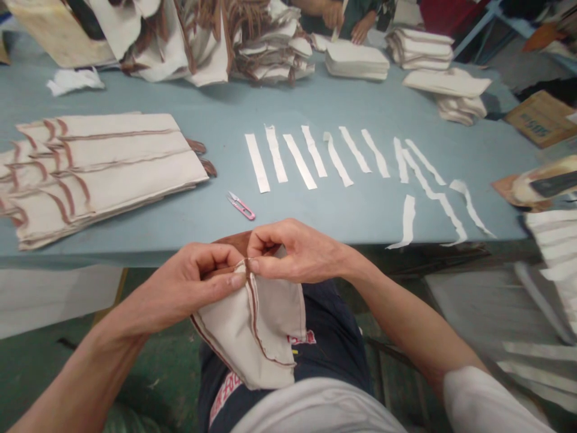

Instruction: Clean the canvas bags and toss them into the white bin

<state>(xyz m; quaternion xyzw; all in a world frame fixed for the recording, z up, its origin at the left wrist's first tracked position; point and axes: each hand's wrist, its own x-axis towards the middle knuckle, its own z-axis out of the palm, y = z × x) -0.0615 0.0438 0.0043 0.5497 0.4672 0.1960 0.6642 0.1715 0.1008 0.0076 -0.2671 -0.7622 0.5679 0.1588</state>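
A brown-edged cream cloth piece [274, 313] is hanging over the lap [333, 331], its top edge being pinched by the left hand [193, 279] and right hand [295, 249], both nearly closed; beyond, pink snips [243, 208] and white strips [257, 163] are lying on the table [180, 219], a co-worker's hands [332, 14] showing farther off

One held cloth piece [274, 319], one pair of pink snips [243, 208] — at least twelve white strips [256, 162]

blue-topped table [180, 219], dark green floor [164, 361] below
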